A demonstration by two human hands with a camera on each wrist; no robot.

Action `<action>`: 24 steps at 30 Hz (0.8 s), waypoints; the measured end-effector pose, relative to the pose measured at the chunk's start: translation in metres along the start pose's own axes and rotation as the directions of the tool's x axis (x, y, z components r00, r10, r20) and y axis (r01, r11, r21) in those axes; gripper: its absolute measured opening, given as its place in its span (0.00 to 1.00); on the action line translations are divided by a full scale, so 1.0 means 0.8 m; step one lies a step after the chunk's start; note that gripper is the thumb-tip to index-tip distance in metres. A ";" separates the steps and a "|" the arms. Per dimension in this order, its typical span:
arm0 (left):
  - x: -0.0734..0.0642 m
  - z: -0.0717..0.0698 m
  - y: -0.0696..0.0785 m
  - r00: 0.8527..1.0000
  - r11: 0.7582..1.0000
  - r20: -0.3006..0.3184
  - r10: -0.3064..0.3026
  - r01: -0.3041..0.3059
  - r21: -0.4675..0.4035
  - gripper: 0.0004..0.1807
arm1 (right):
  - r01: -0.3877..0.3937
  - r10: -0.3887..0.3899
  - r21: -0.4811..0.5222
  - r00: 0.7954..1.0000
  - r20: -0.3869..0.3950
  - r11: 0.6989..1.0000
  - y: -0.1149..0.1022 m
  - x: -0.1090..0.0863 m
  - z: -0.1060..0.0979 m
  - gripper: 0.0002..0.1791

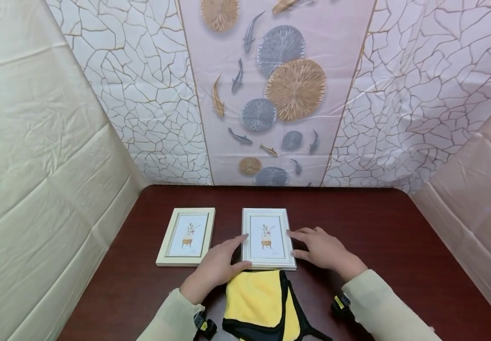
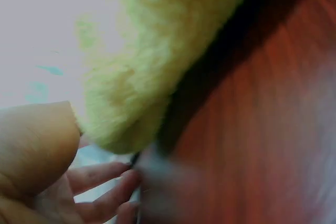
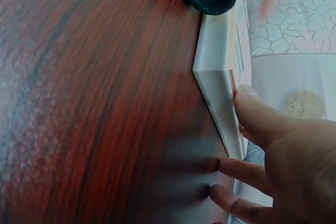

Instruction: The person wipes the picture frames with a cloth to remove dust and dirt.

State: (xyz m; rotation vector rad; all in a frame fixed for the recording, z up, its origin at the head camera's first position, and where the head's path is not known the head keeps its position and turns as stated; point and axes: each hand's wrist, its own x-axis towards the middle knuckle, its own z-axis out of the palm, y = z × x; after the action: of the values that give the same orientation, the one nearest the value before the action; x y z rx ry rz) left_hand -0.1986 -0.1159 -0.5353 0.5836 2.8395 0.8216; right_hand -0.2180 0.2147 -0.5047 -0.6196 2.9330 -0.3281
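Note:
A white picture frame (image 1: 289,261) with a potted-plant print lies flat on the table, face up. My left hand (image 1: 219,266) is at its left side, index fingertip at the left edge and thumb near the lower left corner. At the opposite edge my right hand (image 1: 328,253) touches the frame with its fingertips, fingers spread. In the right wrist view the right thumb (image 3: 249,98) lies against the frame's thick side (image 3: 223,103), other fingertips low by the table. Just in front of the frame lies a folded yellow cloth (image 1: 255,296) with black trim, which looms large and blurred in the left wrist view.
A second, cream picture frame (image 1: 165,250) with a similar print lies to the left on the dark reddish table (image 1: 356,213). Patterned fabric (image 1: 143,94) hangs behind the table. Plain cloth walls (image 1: 49,166) stand along both sides.

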 end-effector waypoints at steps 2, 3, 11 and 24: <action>-0.006 -0.009 -0.001 1.000 1.000 0.008 -0.001 0.001 -0.028 0.40 | 0.000 0.000 0.002 1.000 0.003 1.000 -0.002 0.000 0.000 0.35; -0.010 -0.013 0.000 1.000 0.999 0.020 0.000 0.001 -0.035 0.36 | 0.000 0.000 0.004 1.000 0.005 1.000 -0.003 0.000 0.000 0.35; -0.033 -0.036 0.017 0.969 0.995 0.234 0.074 -0.086 0.045 0.17 | 0.000 0.000 -0.001 1.000 0.000 1.000 0.001 -0.002 0.002 0.35; -0.044 -0.040 0.008 0.929 0.968 0.295 0.222 -0.245 0.045 0.15 | -0.009 0.009 -0.014 1.000 -0.013 1.000 0.000 -0.002 0.005 0.35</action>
State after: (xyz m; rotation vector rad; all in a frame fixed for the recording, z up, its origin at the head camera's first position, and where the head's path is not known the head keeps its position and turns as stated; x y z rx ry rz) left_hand -0.1717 -0.1403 -0.5039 0.9823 2.5765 0.5948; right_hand -0.2156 0.2146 -0.5083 -0.6085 2.9522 -0.3121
